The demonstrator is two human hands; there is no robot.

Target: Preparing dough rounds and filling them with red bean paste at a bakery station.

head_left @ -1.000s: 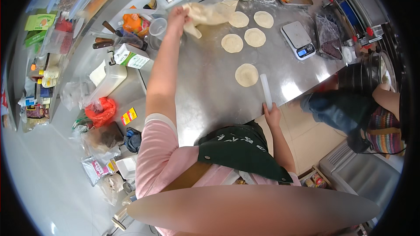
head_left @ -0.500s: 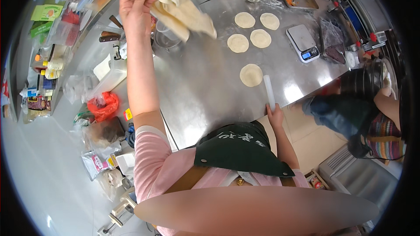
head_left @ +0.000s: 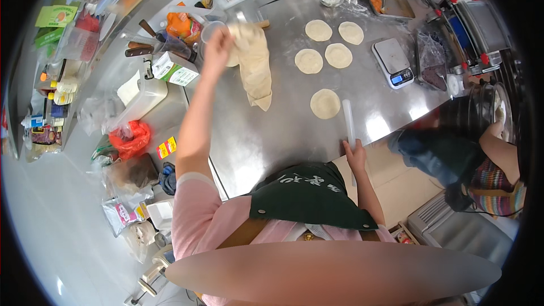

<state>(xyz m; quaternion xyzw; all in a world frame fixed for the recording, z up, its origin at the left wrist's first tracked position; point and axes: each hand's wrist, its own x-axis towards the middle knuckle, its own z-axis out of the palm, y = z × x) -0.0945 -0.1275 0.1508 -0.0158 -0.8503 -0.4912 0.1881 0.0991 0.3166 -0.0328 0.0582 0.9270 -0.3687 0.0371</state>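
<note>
One white rod (head_left: 348,118) — across table edge (head_left: 391,127)

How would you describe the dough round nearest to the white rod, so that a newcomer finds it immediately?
Start with the steel table in the middle of the picture. At its near edge, the right hand holds a white rod; the dough round lies just left of the rod's far end. It lies alone, nearer the right hand than the group of four other rounds.
</note>
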